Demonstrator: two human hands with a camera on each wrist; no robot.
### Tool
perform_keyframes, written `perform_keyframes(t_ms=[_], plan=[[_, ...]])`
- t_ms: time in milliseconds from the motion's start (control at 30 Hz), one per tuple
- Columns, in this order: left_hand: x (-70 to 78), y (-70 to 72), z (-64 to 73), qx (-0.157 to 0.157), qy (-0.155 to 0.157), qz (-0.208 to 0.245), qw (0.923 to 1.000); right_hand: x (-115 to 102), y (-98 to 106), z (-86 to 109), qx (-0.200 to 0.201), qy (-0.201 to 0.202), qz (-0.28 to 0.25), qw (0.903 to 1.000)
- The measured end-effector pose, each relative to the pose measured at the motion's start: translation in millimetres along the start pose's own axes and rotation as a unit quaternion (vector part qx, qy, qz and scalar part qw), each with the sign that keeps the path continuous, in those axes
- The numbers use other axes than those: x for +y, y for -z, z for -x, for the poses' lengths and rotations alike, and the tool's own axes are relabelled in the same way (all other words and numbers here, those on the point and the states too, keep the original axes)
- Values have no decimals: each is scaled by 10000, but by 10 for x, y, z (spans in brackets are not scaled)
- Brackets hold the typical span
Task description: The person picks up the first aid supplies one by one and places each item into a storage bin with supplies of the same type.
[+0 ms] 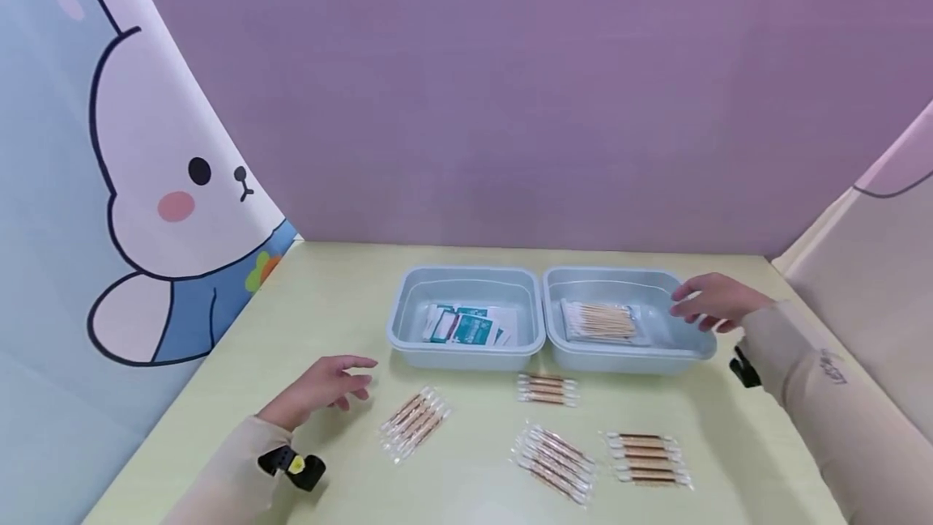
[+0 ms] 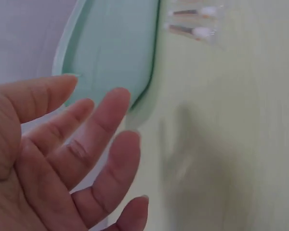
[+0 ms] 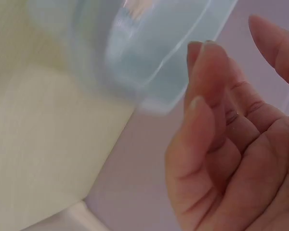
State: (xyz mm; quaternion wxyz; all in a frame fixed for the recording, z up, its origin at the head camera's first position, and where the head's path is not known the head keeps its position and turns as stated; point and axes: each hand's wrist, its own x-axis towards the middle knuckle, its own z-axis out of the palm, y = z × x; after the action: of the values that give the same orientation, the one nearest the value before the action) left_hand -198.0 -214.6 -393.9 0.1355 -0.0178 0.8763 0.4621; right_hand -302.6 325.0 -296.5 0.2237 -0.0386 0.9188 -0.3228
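- Head view shows the left hand [image 1: 321,387] above the surface [image 1: 335,306], just beside the left packet [image 1: 415,424] of brown swabs; its fingers are loosely spread and pinch nothing.
- The right hand [image 1: 717,302] is at the right end of the right tray [image 1: 627,360], fingers slightly bent, thumb apart, nothing held — whether it touches the tray, I cannot tell.
- Inside the right tray lies a cotton swab pack [image 1: 607,321]; the left tray [image 1: 466,359] contains teal-and-white sachets [image 1: 474,329].
- On the surface are also the small packet [image 1: 547,390], close before the trays, the middle packet [image 1: 555,463] and the right packet [image 1: 649,458].
- The step, I judge, is reaching, before any grasp — both hands are free.
- Taking the left packet would call for lowering the left hand and pinching its edge; thin wrapping may slip.
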Motion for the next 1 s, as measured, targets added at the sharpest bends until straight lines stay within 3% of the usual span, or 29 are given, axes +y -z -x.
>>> perform_keyframes(t_ms=[100, 233, 467, 667, 767, 867, 933, 1000], plan=[[-12, -18, -3, -34, -185, -827, 9964, 143, 74, 91, 66, -68, -16, 10000], [9, -61, 14, -77, -249, -1855, 9823, 315, 95, 169, 103, -111, -73, 9999], [112, -190, 31, -261, -191, -2303, 9726, 582, 67, 246, 71, -325, -306, 9990], [147, -374, 75, -130, -366, -2693, 9623, 750, -47, 247, -142, -270, -1131, 9931], [169, -451, 94, -36, -375, -2853, 9577, 802, -112, 231, -224, -167, -1815, 9830], [185, -495, 108, 36, -371, -2973, 9541, 849, -161, 209, -488, 33, -2564, 9653], [188, -509, 115, 26, -362, -2951, 9548, 889, -180, 201, -780, 282, -3049, 9488], [186, -517, 117, 0, -325, -2889, 9568, 941, -192, 198, -1073, 531, -3597, 9253]])
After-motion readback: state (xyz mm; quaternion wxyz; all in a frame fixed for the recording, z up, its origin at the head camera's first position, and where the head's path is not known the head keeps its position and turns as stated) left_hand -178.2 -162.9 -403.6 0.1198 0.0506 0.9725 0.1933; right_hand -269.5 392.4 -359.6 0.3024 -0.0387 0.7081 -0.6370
